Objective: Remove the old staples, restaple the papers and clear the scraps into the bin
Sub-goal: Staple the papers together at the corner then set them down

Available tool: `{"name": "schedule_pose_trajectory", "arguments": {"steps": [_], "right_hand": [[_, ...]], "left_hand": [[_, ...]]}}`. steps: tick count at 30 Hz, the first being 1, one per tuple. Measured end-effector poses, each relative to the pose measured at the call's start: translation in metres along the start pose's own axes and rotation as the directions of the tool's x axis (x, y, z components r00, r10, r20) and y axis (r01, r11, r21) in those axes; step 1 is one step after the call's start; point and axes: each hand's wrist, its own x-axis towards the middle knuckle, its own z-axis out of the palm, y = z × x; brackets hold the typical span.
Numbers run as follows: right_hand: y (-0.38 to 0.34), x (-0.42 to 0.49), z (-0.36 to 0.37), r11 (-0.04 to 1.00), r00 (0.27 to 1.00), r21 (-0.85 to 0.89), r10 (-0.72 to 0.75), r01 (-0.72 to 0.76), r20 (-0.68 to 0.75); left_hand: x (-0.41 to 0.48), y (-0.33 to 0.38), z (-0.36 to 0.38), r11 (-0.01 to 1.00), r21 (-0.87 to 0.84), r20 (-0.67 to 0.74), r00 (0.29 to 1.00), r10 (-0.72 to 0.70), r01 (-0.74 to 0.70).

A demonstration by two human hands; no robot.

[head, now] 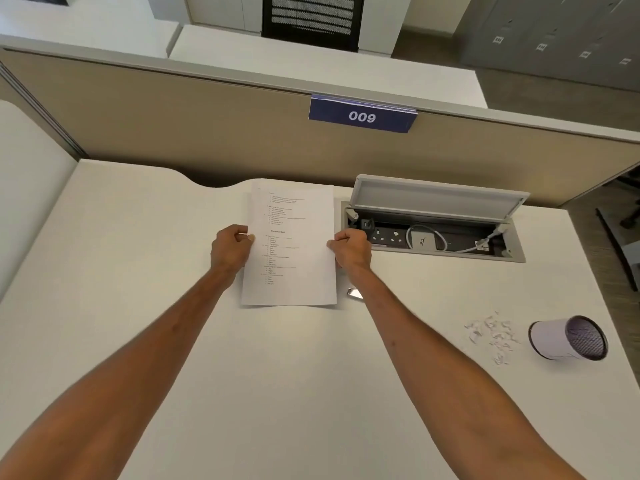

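Just left of the open grey cable box (pixel 433 233) sunk into the white desk (pixel 138 271), both bare arms stretch straight forward. The left hand (pixel 230 249) pinches the left edge of the white printed papers (pixel 289 244), fingers curled in, thumb on the front. The right hand (pixel 351 249) mirrors it on the right edge, fingers clamped round the sheets. The papers are held between the two fists, text facing up. Nearer than the box, a small shiny metal object (pixel 355 292) peeks out beside the right forearm. Nearer and to the box's right, torn white paper scraps (pixel 491 336) lie scattered on the desk, and just past them a small black mesh bin (pixel 568 337) lies on its side.
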Motion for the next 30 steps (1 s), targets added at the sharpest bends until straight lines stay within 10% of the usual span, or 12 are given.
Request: {"name": "schedule_pose_trajectory", "arguments": {"steps": [30], "right_hand": [[0.013,0.002,0.018,0.939,0.974,-0.296,-0.209,0.175,-0.086]], "left_hand": [[-0.004,-0.007,0.007,0.958,0.268,-0.204,0.966,0.161,-0.103]]}}
